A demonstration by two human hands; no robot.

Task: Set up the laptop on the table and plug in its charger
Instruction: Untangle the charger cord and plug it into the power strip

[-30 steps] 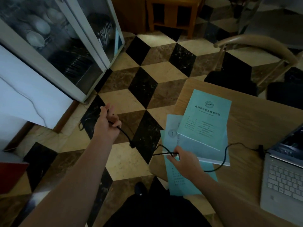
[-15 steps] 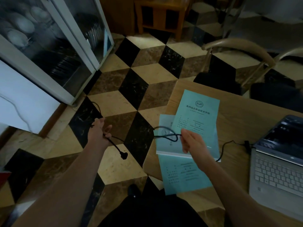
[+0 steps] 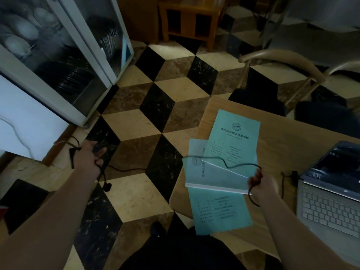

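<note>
A silver laptop stands open on the wooden table at the right, with a black charger cable plugged into its left side. My right hand grips a stretch of that cable above the booklets. My left hand holds the cable's other end out over the floor; a black plug dangles below it and a loop of cable hangs behind it.
Several teal booklets lie on the table's left part. A glass-door cabinet with dishes stands at the left, a wooden stool at the back, and curved-back chairs beyond the table. The floor is patterned tile.
My right hand has lifted the cable and carried it right, toward the laptop. My left hand has swung left and down toward the wall, the plug hanging lower.
</note>
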